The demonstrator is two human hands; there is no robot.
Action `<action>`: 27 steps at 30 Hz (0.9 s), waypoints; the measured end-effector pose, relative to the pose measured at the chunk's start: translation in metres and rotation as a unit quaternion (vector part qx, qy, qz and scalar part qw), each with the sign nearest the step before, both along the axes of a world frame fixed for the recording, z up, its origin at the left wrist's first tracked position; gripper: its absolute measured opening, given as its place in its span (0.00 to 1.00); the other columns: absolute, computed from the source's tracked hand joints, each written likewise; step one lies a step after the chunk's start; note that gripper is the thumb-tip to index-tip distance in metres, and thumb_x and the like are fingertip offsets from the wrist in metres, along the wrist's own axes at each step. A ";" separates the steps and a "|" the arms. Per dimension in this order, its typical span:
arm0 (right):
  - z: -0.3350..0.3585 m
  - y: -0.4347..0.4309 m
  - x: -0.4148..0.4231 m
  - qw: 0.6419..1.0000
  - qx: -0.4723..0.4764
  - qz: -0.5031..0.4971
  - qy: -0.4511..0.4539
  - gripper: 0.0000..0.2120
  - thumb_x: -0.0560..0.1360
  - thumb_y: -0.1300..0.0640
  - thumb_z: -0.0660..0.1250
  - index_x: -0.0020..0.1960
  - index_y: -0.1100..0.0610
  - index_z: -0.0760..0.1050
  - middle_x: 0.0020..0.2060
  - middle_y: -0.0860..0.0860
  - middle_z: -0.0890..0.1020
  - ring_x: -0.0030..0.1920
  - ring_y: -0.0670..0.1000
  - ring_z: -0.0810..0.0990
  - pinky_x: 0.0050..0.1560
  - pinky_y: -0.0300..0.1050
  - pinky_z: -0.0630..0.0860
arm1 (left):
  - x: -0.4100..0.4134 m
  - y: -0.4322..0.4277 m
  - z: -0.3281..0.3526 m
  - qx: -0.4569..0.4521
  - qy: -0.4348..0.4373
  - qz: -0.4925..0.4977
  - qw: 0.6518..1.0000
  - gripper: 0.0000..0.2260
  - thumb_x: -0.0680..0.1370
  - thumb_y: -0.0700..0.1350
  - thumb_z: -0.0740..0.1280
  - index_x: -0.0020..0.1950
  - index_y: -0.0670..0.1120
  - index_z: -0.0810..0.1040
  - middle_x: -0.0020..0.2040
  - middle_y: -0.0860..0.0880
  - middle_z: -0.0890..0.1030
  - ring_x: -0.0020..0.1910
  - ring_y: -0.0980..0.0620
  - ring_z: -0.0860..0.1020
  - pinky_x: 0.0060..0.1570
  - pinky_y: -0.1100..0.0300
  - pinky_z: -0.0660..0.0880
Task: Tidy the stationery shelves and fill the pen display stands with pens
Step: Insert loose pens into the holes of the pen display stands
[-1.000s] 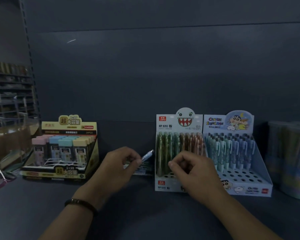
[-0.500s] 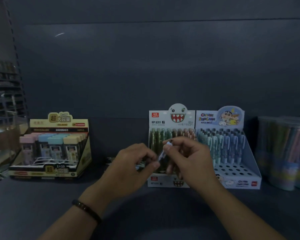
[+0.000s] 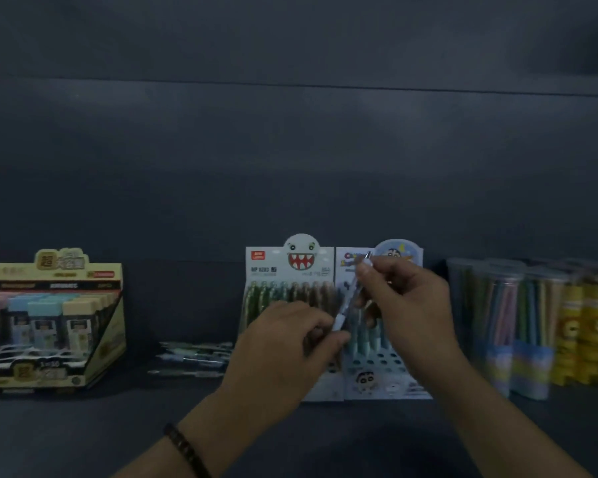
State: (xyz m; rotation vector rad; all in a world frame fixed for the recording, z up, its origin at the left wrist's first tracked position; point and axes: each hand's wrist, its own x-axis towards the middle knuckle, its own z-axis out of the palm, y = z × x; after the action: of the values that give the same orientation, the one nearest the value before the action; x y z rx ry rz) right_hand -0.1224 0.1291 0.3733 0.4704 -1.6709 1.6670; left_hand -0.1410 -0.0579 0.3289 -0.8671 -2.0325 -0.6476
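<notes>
Dimly lit shop shelf (image 3: 83, 436), viewed from head height. At centre, one pen (image 3: 351, 294) is held between both hands, slanted near upright w/ its top leaning right. Its lower end is pinched by the curled thumb and fingers of the left hand (image 3: 280, 353). Its upper end is pinched by thumb and forefinger of the right hand (image 3: 408, 305), the other fingers loosely curled. (Which end is the nib cannot be told: too dark, some blur.)

The pen is held in front of the cartoon-boy stand (image 3: 387, 384), whose back rows are filled w/ pale blue pens and whose front rows show empty holes. The two-handed hold is judged to be a re-orienting, so the pen can be dropped end-first into a hole.

Touching it on the L, the monster-face stand (image 3: 266, 267) is stocked w/ green and brown pens. Loose pens (image 3: 194, 357) are laid flat on the shelf just L of that stand, near the left hand, prob. as supply.

A refill box (image 3: 56, 322) is set well apart at far L. Clear tubs (image 3: 497, 322) of coloured pencils and yellow packs (image 3: 594, 326) are stood at R. A dark bracelet (image 3: 183, 446) is worn on the left wrist.
</notes>
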 end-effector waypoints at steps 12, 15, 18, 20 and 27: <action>-0.026 0.095 -0.035 0.928 0.171 -0.297 0.146 0.13 0.78 0.54 0.75 0.63 0.50 0.83 0.37 0.41 0.82 0.39 0.41 0.82 0.41 0.29 0.75 | -0.008 0.074 -0.031 -0.171 -0.017 -0.010 0.985 0.15 0.81 0.61 0.62 0.64 0.59 0.80 0.57 0.62 0.77 0.58 0.58 0.70 0.58 0.63 0.75; -0.028 0.099 -0.042 0.919 0.196 -0.298 0.167 0.14 0.78 0.56 0.75 0.63 0.52 0.83 0.36 0.44 0.82 0.39 0.40 0.81 0.43 0.27 0.74 | -0.009 0.072 -0.034 -0.195 0.009 0.014 0.981 0.12 0.79 0.58 0.66 0.59 0.59 0.83 0.52 0.63 0.79 0.52 0.57 0.73 0.52 0.65 0.76; -0.031 0.098 -0.046 0.912 0.214 -0.305 0.169 0.13 0.77 0.57 0.77 0.61 0.53 0.84 0.35 0.42 0.80 0.39 0.39 0.80 0.44 0.24 0.71 | -0.010 0.064 -0.039 -0.213 0.006 0.038 0.976 0.11 0.77 0.58 0.71 0.57 0.60 0.85 0.50 0.65 0.80 0.50 0.58 0.73 0.49 0.65 0.78; -0.035 0.098 -0.048 0.917 0.222 -0.290 0.161 0.12 0.77 0.57 0.77 0.60 0.53 0.84 0.34 0.42 0.80 0.37 0.41 0.81 0.43 0.28 0.74 | -0.011 0.063 -0.041 -0.214 0.002 0.043 0.976 0.11 0.75 0.57 0.75 0.57 0.60 0.85 0.49 0.65 0.80 0.49 0.57 0.74 0.48 0.65 0.78; -0.044 0.101 -0.051 0.926 0.255 -0.255 0.115 0.13 0.77 0.57 0.77 0.61 0.51 0.84 0.36 0.47 0.83 0.36 0.44 0.82 0.42 0.40 0.79 | -0.008 0.065 -0.036 -0.204 -0.020 0.058 0.977 0.14 0.72 0.54 0.80 0.56 0.61 0.85 0.48 0.66 0.81 0.47 0.59 0.74 0.45 0.68 0.76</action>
State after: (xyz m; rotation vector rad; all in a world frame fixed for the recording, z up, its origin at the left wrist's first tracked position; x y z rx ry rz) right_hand -0.1738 0.2297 0.3289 0.4061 -1.8405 0.7663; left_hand -0.1493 0.0071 0.2928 -0.9610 -2.2752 -0.1830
